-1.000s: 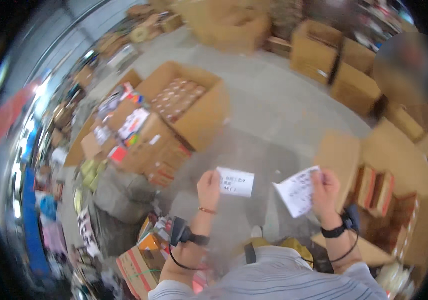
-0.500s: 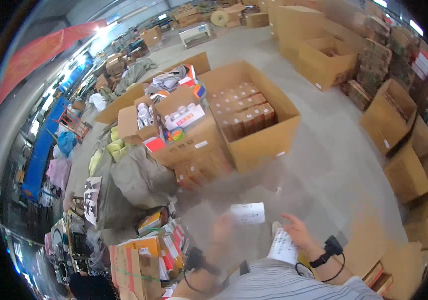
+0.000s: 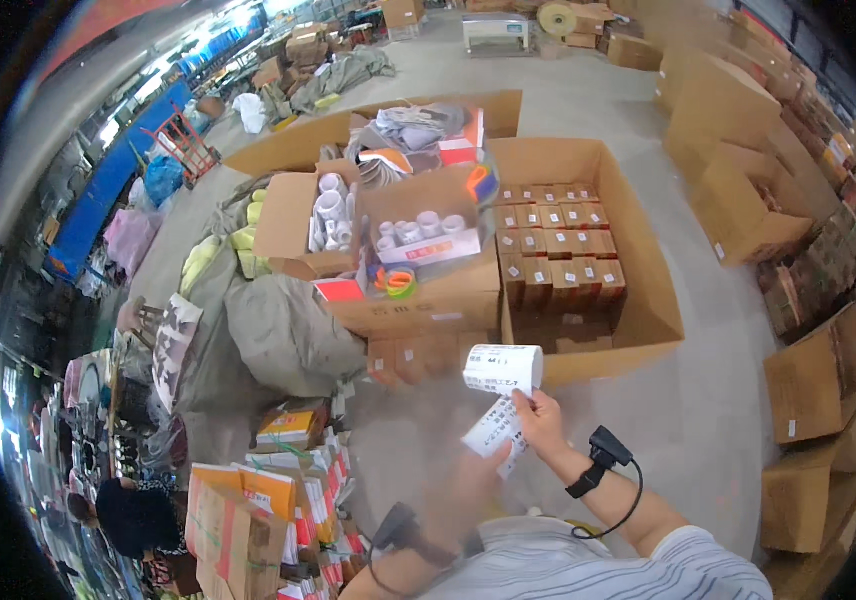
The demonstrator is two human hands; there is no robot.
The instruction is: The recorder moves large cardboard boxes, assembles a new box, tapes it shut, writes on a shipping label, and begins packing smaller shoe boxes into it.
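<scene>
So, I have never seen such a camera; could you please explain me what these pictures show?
There is no robot here: a person works with two bare hands. Every picture comes from one fisheye camera on the person's head, looking down, so straight edges bend. The right hand pinches a curved white paper; the left hand, blurred, is at a second paper below, its grip unclear. Black devices sit on both wrists. On the grey floor stands a large open carton with small brown boxes in rows.

Red trolley beside a blue bundle
</scene>
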